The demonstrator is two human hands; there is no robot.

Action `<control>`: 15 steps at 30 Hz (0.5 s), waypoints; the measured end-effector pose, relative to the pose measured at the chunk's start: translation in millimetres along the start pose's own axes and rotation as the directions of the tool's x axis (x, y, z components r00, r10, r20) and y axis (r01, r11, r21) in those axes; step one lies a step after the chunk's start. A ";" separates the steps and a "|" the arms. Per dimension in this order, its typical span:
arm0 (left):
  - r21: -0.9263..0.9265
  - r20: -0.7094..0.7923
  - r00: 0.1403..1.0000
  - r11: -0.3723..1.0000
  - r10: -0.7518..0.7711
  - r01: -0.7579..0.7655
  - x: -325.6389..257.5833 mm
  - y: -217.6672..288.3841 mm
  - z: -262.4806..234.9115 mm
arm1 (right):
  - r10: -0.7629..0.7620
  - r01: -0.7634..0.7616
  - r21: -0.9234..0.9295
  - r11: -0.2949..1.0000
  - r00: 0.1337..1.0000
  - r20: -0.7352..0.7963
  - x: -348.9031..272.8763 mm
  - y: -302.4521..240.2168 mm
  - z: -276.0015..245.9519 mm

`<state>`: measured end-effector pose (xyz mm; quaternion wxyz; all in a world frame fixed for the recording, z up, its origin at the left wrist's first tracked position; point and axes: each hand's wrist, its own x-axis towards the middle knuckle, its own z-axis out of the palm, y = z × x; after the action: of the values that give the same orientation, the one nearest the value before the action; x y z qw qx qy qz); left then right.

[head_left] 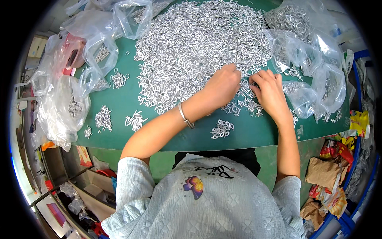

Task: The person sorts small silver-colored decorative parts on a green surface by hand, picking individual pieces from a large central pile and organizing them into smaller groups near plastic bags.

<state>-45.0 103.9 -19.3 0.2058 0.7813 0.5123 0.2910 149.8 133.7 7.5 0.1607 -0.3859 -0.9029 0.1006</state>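
Observation:
A wide heap of small silver metal pieces point(199, 44), many shaped like loops or hooks, covers the middle of the green table point(175, 137). At the heap's near right side, my left hand point(227, 83) is closed, its fingers curled downward; whatever lies in them is hidden. Just to its right, my right hand point(269, 88) has thumb and forefinger drawn together over the pieces, and I cannot make out what they pinch. Between and below the hands lie scattered loose pieces point(251, 105). A small separate pile of oval links point(222, 129) sits nearer to me.
Small sorted piles point(103, 118) and a group of pin-like pieces point(135, 120) lie at left, near a cluster of rings point(118, 79). Clear plastic bags point(71, 109) crowd the left edge; more bags of parts point(300, 97) stand right. Brown packages point(324, 172) fill the lower right.

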 end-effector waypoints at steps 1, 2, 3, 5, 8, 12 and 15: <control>0.003 -0.011 1.000 1.000 0.003 -0.003 -0.4 0.8 -0.6 | -0.001 0.001 -0.017 1.000 1.000 0.019 1.1 -0.6 -1.9; 0.006 -0.022 1.000 1.000 0.006 -0.006 -0.8 2.3 -1.1 | -0.001 0.003 -0.035 0.999 0.999 0.038 2.2 -1.0 -3.1; 0.007 -0.033 0.999 1.000 0.012 -0.012 0.5 4.8 -2.0 | -0.007 0.008 -0.023 1.000 0.998 0.057 4.0 0.2 -4.5; 0.057 -0.007 1.000 0.998 0.013 -0.013 3.6 8.7 -2.6 | -0.018 0.018 0.000 1.000 0.995 0.096 7.8 3.0 -6.4; 0.083 -0.012 1.000 0.996 0.027 -0.026 6.4 8.6 -0.9 | 0.053 -0.069 0.105 0.992 0.989 0.141 8.7 1.6 -9.3; 0.005 -0.049 0.997 0.998 -0.067 0.067 7.2 0.7 4.2 | 0.142 -0.144 0.304 0.942 0.989 0.027 0.6 4.8 -11.6; 0.054 -0.059 0.998 0.998 0.020 -0.017 4.9 0.4 1.7 | 0.262 -0.231 0.386 0.893 0.965 -0.027 -6.4 3.6 -11.9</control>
<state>-42.1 108.2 -19.1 0.1665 0.7821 0.5188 0.3022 160.7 132.2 16.1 0.2536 -0.4625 -0.8030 0.2774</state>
